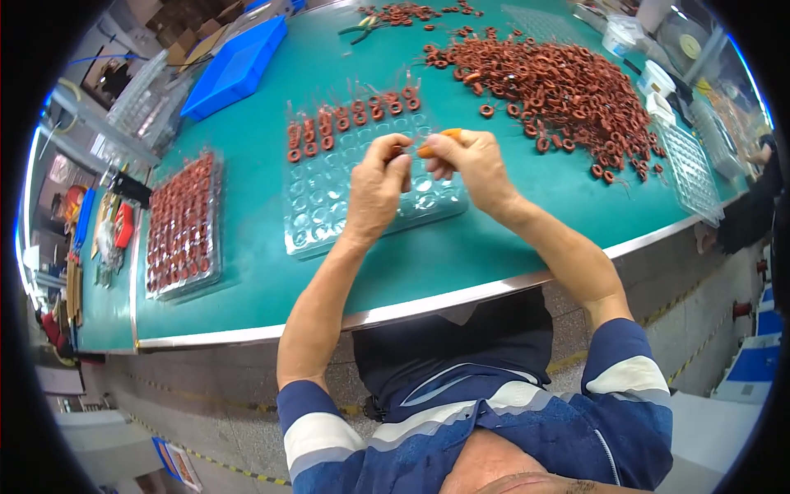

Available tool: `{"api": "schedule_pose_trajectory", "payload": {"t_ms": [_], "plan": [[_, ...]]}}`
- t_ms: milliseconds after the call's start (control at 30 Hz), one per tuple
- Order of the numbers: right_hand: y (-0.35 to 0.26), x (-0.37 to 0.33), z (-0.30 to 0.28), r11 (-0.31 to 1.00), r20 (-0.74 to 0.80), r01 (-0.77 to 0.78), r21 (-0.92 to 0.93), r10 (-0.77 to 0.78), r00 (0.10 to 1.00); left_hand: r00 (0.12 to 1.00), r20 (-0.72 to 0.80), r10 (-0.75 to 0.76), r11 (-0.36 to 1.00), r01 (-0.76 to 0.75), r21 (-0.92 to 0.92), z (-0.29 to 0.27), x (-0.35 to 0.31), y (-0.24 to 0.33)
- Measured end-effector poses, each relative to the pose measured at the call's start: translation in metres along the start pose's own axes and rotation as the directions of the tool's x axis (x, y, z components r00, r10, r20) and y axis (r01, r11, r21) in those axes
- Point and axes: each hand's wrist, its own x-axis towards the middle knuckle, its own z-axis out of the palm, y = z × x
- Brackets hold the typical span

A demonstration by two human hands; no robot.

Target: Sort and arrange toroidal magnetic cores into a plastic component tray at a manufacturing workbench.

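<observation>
Above the clear plastic tray (309, 239), my two hands work close together. My left hand (377, 185) is closed in a pinch; a small dark bit shows at its fingertips, too hidden to name. My right hand (477, 169) is closed around a small orange piece (439, 142), perhaps a tool's handle, pointed toward the left fingertips. Red ring-shaped wire coils (327, 142) with thin leads fill the tray's far rows. Round pockets nearer me hold no coils. A large heap of similar coils (551, 82) lies to the right.
A filled tray of coils (183, 226) stands at the left, with a blue bin (239, 66) behind it. Pliers (362, 31) lie at the back near more coils. At the right are a clear tray (693, 173) and white tubs (654, 80). The table's pale edge (444, 306) runs before me.
</observation>
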Motion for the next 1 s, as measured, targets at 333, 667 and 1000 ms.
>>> {"api": "schedule_pose_trajectory", "payload": {"t_ms": [333, 667, 1000], "plan": [[0.006, 0.006, -0.011, 0.995, 0.118, -0.085, -0.053, 0.090, 0.989, 0.896, 0.203, -0.394, 0.866, 0.436, -0.244, -0.006, -0.004, 0.002], [-0.004, -0.005, -0.009, 0.974, -0.034, 0.173, -0.144, -0.179, 0.983, 0.967, 0.199, -0.159, 0.894, 0.227, -0.385, 0.008, -0.004, 0.012], [-0.001, -0.002, -0.013, 0.999, -0.037, 0.031, -0.041, -0.033, 0.999, 0.965, 0.166, -0.203, 0.846, 0.258, -0.467, 0.017, -0.005, 0.005]]}}
